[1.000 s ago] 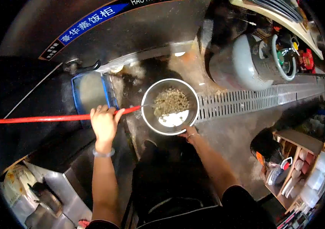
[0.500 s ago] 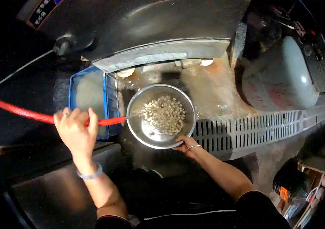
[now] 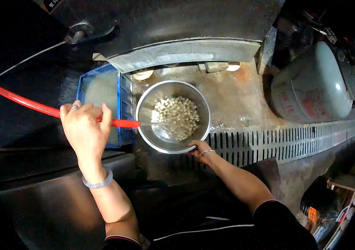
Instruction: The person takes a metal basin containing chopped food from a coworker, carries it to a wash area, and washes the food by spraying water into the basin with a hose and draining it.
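Observation:
My left hand [image 3: 86, 127] is closed around a red hose [image 3: 31, 103], whose end points right at a steel bowl [image 3: 144, 92]. A stream of water [image 3: 151, 123] runs from the hose end into the bowl. Small pale cube-like pieces [image 3: 176, 116] lie heaped in it, too small to name for certain. With my right hand [image 3: 202, 151] I grip the bowl's near right rim, thumb on top and fingers partly hidden below.
A blue crate [image 3: 120, 89] with cloudy contents stands left of the bowl. Beyond is a pale metal panel [image 3: 186, 54]. A slotted drain grate [image 3: 265, 143] runs right across the wet floor, beside a large grey gas cylinder [image 3: 311, 89].
The bowl, both hands and the hose sit slightly higher in the view. The view itself has shifted a little. Both grips stay the same and water still flows.

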{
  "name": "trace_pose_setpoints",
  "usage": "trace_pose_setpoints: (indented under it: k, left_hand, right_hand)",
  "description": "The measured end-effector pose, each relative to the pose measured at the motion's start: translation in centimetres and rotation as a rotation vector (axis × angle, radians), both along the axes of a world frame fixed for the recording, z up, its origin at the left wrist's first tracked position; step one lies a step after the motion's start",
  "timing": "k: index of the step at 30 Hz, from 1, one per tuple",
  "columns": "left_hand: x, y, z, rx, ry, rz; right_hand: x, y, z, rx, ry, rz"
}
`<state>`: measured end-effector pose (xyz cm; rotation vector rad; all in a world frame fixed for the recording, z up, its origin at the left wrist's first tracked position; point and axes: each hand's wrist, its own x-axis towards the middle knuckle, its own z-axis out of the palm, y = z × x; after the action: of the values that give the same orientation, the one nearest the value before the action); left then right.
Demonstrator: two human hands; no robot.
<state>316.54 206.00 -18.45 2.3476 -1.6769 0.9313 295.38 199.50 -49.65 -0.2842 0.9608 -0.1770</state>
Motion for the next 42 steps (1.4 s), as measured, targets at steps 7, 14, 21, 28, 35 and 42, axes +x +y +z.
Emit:
trace_pose_setpoints:
  k: [7,14,21,28,35,42]
  left_hand:
    - [0.6,0.0,-0.6,-0.020,-0.010,0.010]
    - [0.2,0.7,-0.8,-0.027,-0.020,0.010]
    - [-0.4,0.6,-0.6,-0.042,-0.021,-0.001]
    - [-0.5,0.4,-0.8,-0.025,-0.036,0.009]
    - [-0.7,0.5,-0.8,-0.039,-0.042,0.008]
    - [-0.8,0.6,-0.6,-0.051,-0.044,-0.012]
  right_hand:
    - [-0.3,1.2,-2.6,0.055,0.005,-0.001]
    - [0.1,2.2,-2.4,0.154,-0.113,-0.099]
    - [-0.4,2.3,-4.1,0.153,-0.095,-0.096]
    - [-0.2,2.2,-3.4,0.159,-0.124,-0.177]
    - [-1.0,2.4,-4.5,0.168,-0.120,-0.113]
    - [-1.0,2.7,-4.0,0.167,-0.090,-0.121]
